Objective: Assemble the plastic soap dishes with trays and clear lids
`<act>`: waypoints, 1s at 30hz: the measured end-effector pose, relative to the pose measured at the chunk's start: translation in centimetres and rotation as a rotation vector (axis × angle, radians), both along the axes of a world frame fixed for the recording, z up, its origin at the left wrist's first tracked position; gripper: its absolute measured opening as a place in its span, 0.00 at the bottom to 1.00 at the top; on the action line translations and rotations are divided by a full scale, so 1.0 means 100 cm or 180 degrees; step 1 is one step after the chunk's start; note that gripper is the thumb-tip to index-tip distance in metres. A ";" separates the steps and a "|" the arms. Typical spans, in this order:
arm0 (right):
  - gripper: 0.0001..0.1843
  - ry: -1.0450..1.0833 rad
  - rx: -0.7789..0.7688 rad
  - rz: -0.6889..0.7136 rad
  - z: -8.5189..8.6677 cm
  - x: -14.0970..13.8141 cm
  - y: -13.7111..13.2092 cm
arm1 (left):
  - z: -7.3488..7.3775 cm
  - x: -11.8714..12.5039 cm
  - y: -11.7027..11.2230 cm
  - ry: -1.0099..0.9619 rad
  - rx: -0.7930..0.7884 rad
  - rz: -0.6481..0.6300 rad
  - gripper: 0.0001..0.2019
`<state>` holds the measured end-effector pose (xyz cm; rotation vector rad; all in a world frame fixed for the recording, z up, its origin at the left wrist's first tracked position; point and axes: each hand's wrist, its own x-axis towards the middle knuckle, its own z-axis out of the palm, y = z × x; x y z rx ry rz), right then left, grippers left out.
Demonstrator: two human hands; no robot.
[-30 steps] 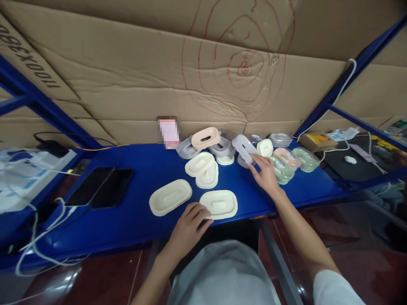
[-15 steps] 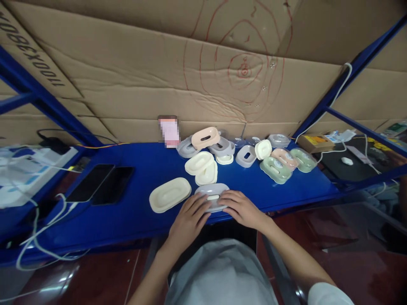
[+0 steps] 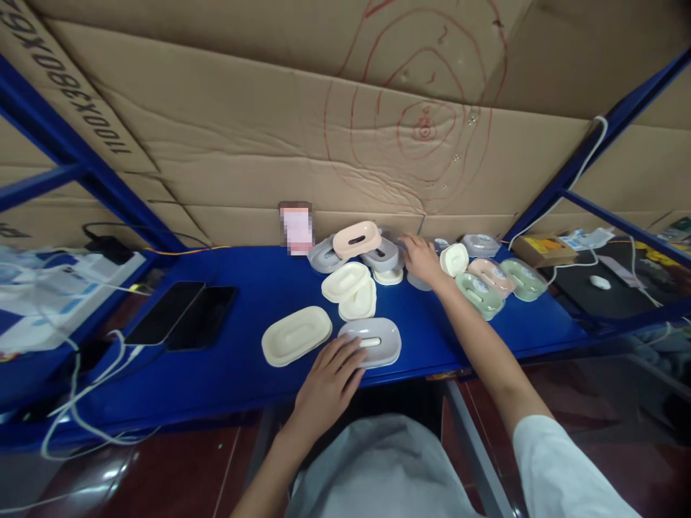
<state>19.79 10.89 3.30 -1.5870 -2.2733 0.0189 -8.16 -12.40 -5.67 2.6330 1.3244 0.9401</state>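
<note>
Table edge: the front rim of the blue table (image 3: 227, 378) passes beneath the left hand (image 3: 332, 368); that forearm lies on the near side.
Left hand: fingers extended, slightly spread, laid over the left end of the lavender dish (image 3: 386, 350); thumb apart.
Lavender dish: reaches right from the left fingertips, near the front rim; a cream strip shows through its slot.
Wide cream tray (image 3: 296, 337): just left of the left fingers, lying flat.
Open room: blue surface shows from the wide cream tray leftward to two phones (image 3: 165, 314), and from the lavender dish rightward beneath the right forearm.
Overlapping cream trays (image 3: 345, 282): beyond the left hand, left of the right hand.
Right hand (image 3: 419, 257): stretched well beyond the left; fingertips unclear against grey parts, so cannot tell whether it stands wide, narrow or holding.
Grey piece (image 3: 419, 283): just nearer than the right hand, largely hidden by it; shape hard to make out.
Right-hand side: small cream tray (image 3: 454, 260) just beside the right hand; green dish (image 3: 479, 296) farther right.
Left-hand side: peach dish (image 3: 356, 239) lies tilted on greyish dishes, left of the right fingers.
Back limit: cardboard wall (image 3: 227, 144) beyond both hands; a pink item (image 3: 298, 229) before it is pixelated.
</note>
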 end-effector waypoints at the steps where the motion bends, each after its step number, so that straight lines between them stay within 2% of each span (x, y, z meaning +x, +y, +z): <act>1: 0.29 -0.0046 -0.0091 -0.0075 0.000 0.004 0.012 | 0.001 0.000 0.000 0.0021 -0.0005 -0.0002 0.16; 3: 0.31 -0.0126 -0.0317 -0.0126 0.001 0.013 0.032 | 0.001 -0.001 -0.001 0.0054 -0.0022 -0.0011 0.17; 5: 0.29 -0.0155 -0.0511 -0.0075 0.002 0.022 0.044 | 0.001 -0.001 -0.001 0.0035 -0.0035 -0.0015 0.17; 9: 0.22 -0.0003 -0.0428 -0.0003 0.006 0.035 0.044 | 0.001 0.000 -0.001 -0.0044 -0.0058 -0.0001 0.18; 12: 0.22 0.0215 -0.0121 0.0006 0.006 0.040 0.018 | 0.000 0.000 -0.001 -0.0059 -0.0032 -0.0017 0.17; 17: 0.23 0.0497 0.0263 0.0285 -0.001 0.032 -0.061 | -0.002 0.001 -0.001 -0.0058 -0.0074 -0.0006 0.17; 20: 0.26 0.0533 0.0101 0.0910 -0.015 0.026 -0.106 | -0.002 0.001 -0.001 -0.0064 -0.0067 0.0001 0.17; 22: 0.33 0.0431 -0.0141 0.1147 -0.029 0.028 -0.125 | -0.002 0.001 -0.001 -0.0081 -0.0064 0.0008 0.16; 25: 0.40 0.0196 -0.0449 0.1027 -0.052 0.038 -0.141 | 0.000 0.001 -0.002 -0.0120 -0.0082 -0.0005 0.17; 28: 0.38 0.0469 -0.0281 0.0756 -0.065 0.046 -0.152 | 0.001 0.001 -0.003 -0.0178 -0.0111 -0.0026 0.17; 30: 0.33 0.0948 -0.0099 0.0663 -0.063 0.044 -0.160 | 0.000 0.001 -0.005 -0.0304 -0.0160 0.0084 0.19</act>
